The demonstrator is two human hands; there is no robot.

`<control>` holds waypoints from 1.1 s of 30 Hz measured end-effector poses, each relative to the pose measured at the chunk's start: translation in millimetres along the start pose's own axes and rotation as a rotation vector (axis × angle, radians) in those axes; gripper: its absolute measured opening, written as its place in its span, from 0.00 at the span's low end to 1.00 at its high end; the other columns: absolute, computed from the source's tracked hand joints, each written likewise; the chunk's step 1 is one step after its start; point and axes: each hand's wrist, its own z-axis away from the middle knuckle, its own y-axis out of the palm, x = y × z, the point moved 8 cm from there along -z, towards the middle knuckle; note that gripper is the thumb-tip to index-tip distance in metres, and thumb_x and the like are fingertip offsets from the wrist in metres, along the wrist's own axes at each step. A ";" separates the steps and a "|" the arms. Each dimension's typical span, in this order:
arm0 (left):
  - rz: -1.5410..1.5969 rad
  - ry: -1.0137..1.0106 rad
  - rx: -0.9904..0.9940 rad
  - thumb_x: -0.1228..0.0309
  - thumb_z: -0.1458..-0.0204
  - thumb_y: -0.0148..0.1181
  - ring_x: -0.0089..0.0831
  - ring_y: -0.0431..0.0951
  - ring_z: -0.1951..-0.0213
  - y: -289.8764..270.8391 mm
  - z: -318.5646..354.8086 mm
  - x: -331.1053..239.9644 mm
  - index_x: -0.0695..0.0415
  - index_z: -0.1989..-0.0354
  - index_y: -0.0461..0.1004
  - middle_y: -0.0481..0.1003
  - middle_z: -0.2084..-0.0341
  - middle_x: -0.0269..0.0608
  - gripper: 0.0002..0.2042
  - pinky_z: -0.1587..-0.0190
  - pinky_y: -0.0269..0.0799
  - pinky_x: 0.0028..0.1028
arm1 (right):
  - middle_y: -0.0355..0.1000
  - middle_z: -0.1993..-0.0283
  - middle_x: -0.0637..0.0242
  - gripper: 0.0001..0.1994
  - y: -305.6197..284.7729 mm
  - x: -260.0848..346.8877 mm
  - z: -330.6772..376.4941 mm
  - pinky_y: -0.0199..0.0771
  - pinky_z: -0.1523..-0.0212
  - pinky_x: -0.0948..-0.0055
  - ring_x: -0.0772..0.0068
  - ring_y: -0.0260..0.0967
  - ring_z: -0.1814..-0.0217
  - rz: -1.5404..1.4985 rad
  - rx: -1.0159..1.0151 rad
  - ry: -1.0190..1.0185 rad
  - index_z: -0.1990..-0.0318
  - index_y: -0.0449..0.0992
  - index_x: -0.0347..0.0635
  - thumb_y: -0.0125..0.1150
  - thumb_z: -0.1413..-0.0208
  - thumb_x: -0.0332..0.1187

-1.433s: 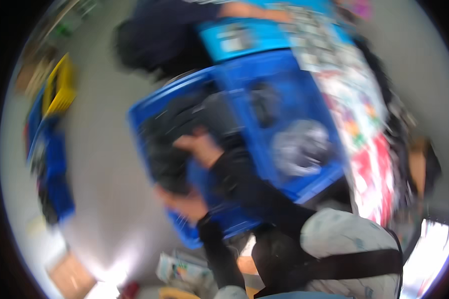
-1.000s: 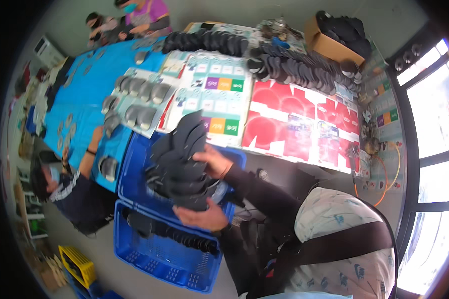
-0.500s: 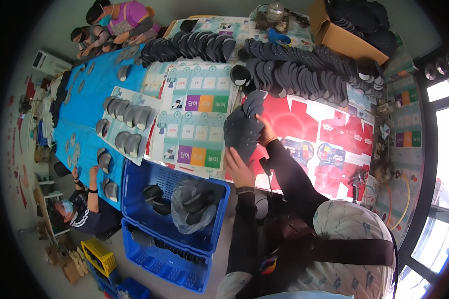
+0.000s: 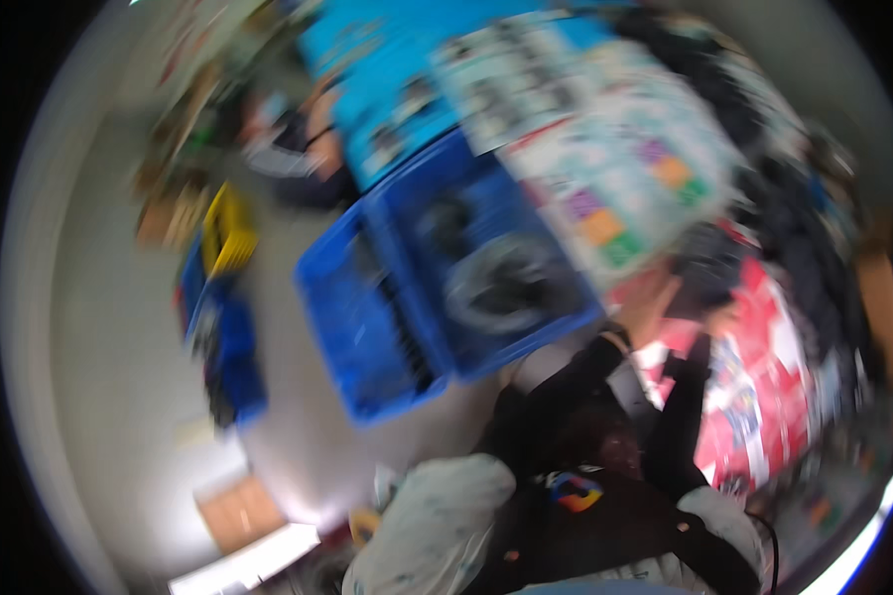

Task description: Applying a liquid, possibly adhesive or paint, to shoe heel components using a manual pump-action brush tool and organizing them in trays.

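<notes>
The whole view is smeared by motion. A stack of dark grey curved pieces (image 4: 706, 268), shaped like cap visors, lies on the red and white printed sheets (image 4: 754, 372) at the right. My left hand (image 4: 647, 305) is at the stack's near left side, its fingers pointing toward it and too blurred to read. Close against the near edge of the same pieces is my right hand (image 4: 721, 319). Blur hides how its fingers are set, so I cannot tell how firmly either hand holds the stack.
A blue crate (image 4: 575, 312) left of my arms holds a clear bag (image 4: 501, 283) with dark pieces. Another blue crate (image 4: 332, 327) adjoins it. Rows of dark pieces (image 4: 794, 228) line the table's far side. A person (image 4: 303, 144) works at the blue-covered table (image 4: 397, 35).
My view has swung left and down, so table and crates appear turned and shifted right, with more floor showing. Both hands remain at the stack of dark pieces.
</notes>
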 end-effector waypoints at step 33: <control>-0.197 -1.420 -0.685 0.65 0.51 0.63 0.49 0.80 0.54 -465.0 685.2 581.5 0.70 0.49 0.71 0.79 0.58 0.56 0.25 0.50 0.74 0.40 | 0.77 0.59 0.54 0.11 -360.2 -183.5 305.4 0.72 0.50 0.63 0.60 0.75 0.56 0.107 -0.002 -0.304 0.58 0.78 0.34 0.53 0.37 0.31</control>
